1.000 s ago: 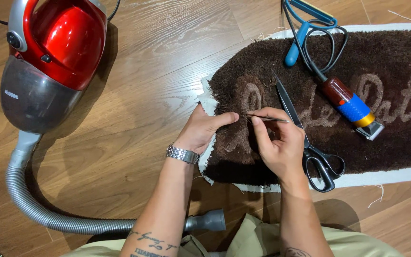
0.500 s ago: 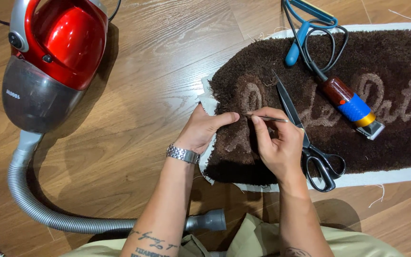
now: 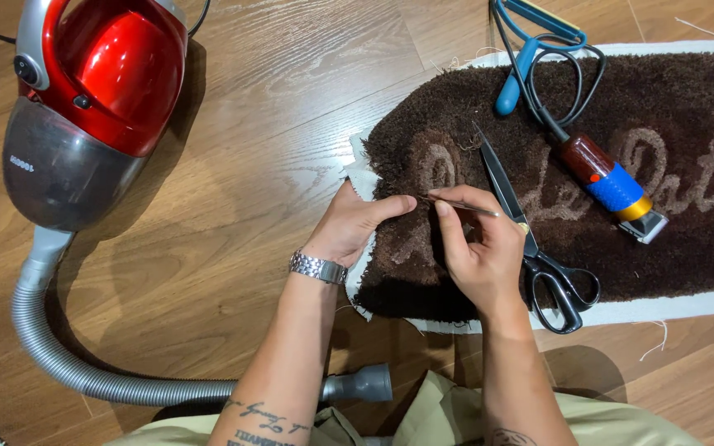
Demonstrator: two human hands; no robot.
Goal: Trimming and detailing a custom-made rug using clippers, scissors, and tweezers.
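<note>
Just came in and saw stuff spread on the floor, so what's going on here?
A person is bent over a shaggy dark brown rug with lighter tufted lettering on a wooden floor. The left hand presses on the rug's edge, while the right hand pinches thin metal tweezers at the pile. Black-handled scissors and a blue and orange corded trimmer lie on the rug. A red and grey canister vacuum cleaner sits to the left, its grey ribbed hose curling toward the person.
</note>
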